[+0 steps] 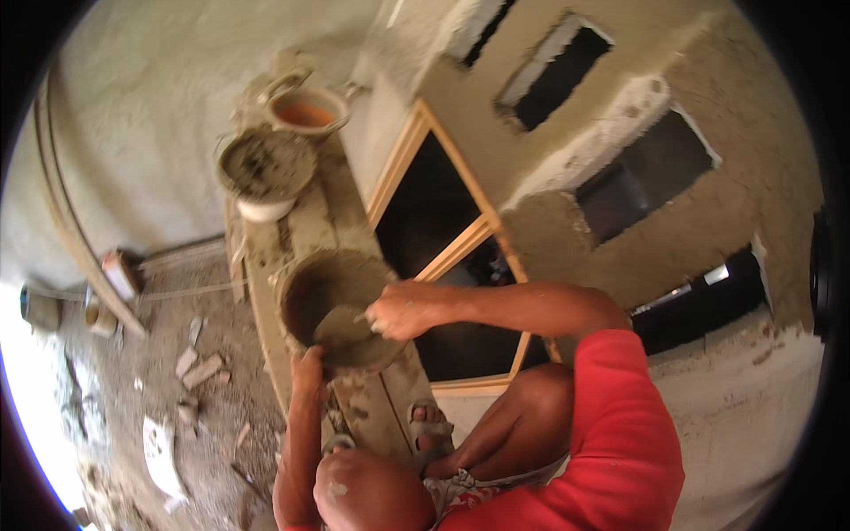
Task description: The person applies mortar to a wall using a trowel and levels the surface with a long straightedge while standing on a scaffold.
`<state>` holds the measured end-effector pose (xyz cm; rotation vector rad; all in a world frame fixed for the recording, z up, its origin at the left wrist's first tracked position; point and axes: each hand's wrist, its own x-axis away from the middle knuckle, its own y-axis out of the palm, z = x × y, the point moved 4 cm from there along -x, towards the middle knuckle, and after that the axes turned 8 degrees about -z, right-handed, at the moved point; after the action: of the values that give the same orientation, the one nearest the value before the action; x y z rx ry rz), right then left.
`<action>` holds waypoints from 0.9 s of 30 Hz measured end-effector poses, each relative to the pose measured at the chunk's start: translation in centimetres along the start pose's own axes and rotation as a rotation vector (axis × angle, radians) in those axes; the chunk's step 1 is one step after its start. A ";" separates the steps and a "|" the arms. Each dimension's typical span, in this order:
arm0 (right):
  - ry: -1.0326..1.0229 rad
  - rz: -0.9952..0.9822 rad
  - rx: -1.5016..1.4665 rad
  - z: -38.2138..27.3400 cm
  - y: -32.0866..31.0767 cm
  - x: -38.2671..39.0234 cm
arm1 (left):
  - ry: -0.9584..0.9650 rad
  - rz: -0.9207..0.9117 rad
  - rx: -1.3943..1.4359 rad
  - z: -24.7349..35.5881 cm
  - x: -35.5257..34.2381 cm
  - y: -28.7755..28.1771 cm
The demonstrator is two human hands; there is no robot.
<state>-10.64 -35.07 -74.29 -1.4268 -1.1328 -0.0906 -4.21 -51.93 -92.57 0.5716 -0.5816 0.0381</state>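
The left hand (307, 370) grips the basin (303, 303) at its seven o'clock rim; the right hand (398, 310), at three o'clock, grips a trowel (341, 328).

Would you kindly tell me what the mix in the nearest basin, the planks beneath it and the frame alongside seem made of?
Mix: probably mortar or plaster; grey-brown, with a damp, pasty look.
Planks: apparently wood; rough and stained, with long parallel seams.
Frame: likely timber; smooth-looking, with a pale yellowish tone.
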 end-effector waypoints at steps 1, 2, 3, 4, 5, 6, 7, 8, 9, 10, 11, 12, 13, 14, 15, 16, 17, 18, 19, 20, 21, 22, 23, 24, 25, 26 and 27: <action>0.012 -0.005 -0.015 0.9 1.2 -0.5 | 0.011 0.026 -0.012 0.1 0.2 0.4; 0.032 -0.021 0.040 1.8 2.7 -1.3 | 0.017 -0.014 -0.024 -0.2 0.2 0.6; 0.061 0.001 0.040 2.5 2.7 -1.5 | 0.001 -0.031 -0.042 -0.5 0.0 0.4; 0.040 0.053 0.127 2.1 2.3 -1.8 | -0.021 -0.027 -0.063 -0.5 0.1 0.1; 0.019 0.104 0.219 1.8 1.8 -1.8 | -0.018 -0.039 -0.073 -0.3 -0.1 0.3; 0.011 0.196 0.242 2.0 0.8 -1.4 | 0.014 -0.026 -0.026 -0.2 -0.2 0.7; 0.011 0.196 0.235 1.9 0.5 -1.4 | 0.035 0.000 0.023 -0.3 0.1 0.7; 0.013 0.314 0.277 1.7 -0.2 -1.3 | 0.032 0.003 0.018 -0.4 0.2 0.6; 0.015 0.433 0.320 1.5 -0.7 -1.2 | 0.047 0.016 0.017 -0.3 0.1 0.5; 0.007 0.498 0.388 2.3 0.6 -2.1 | 0.058 0.016 0.015 -0.2 0.1 0.8; 0.014 0.498 0.382 3.3 2.6 -3.0 | 0.052 0.012 0.010 -0.2 0.0 0.7; -0.049 0.446 0.380 4.1 5.1 -3.8 | 0.001 -0.004 -0.008 -0.5 -0.1 0.6; -0.116 0.394 0.378 4.2 6.8 -4.2 | -0.047 -0.016 -0.025 -0.8 -0.2 0.4; -0.139 0.369 0.347 2.7 6.4 -3.4 | -0.044 -0.002 -0.030 -0.5 -0.2 -0.1; -0.152 0.373 0.341 1.4 5.6 -2.6 | -0.055 -0.021 -0.038 -0.3 -0.3 -0.4; -0.119 0.333 0.270 0.3 4.3 -1.3 | -0.072 -0.041 -0.041 -0.5 -0.2 -0.5; -0.080 0.292 0.199 -0.2 3.4 -0.5 | -0.077 -0.032 -0.044 -0.7 -0.2 -0.5; -0.085 0.294 0.193 -0.6 2.8 0.0 | -0.049 -0.025 -0.013 -0.8 -0.3 -0.5; -0.085 0.283 0.097 -0.7 2.4 0.5 | -0.024 -0.026 0.016 -0.6 -0.3 -0.1; -0.087 0.271 0.002 -0.5 2.3 0.8 | -0.027 -0.028 0.010 -0.4 -0.2 0.2; -0.084 0.275 -0.004 0.4 2.9 0.1 | -0.023 -0.002 -0.025 -0.2 0.0 0.4; -0.026 0.194 0.058 2.2 4.5 -0.9 | -0.027 0.014 -0.063 -0.2 0.3 0.9; 0.018 0.117 0.125 2.7 4.9 -1.6 | -0.027 0.012 -0.072 -0.4 0.1 0.8; 0.010 0.201 0.184 3.2 4.8 -1.6 | -0.015 0.016 -0.053 -0.9 -0.3 0.7; -0.003 0.212 0.174 2.8 4.0 -1.6 | 0.000 0.034 -0.039 -0.9 -0.5 0.1; 0.025 0.322 0.186 2.3 2.6 -0.8 | -0.003 0.043 -0.050 -0.7 -0.4 -0.2; 0.055 0.432 0.197 2.2 1.7 -0.3 | -0.030 0.045 -0.091 -0.4 -0.4 -0.5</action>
<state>-10.93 -33.11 -76.25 -1.4502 -0.7463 0.2789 -4.26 -52.10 -93.34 0.4711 -0.6218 0.0450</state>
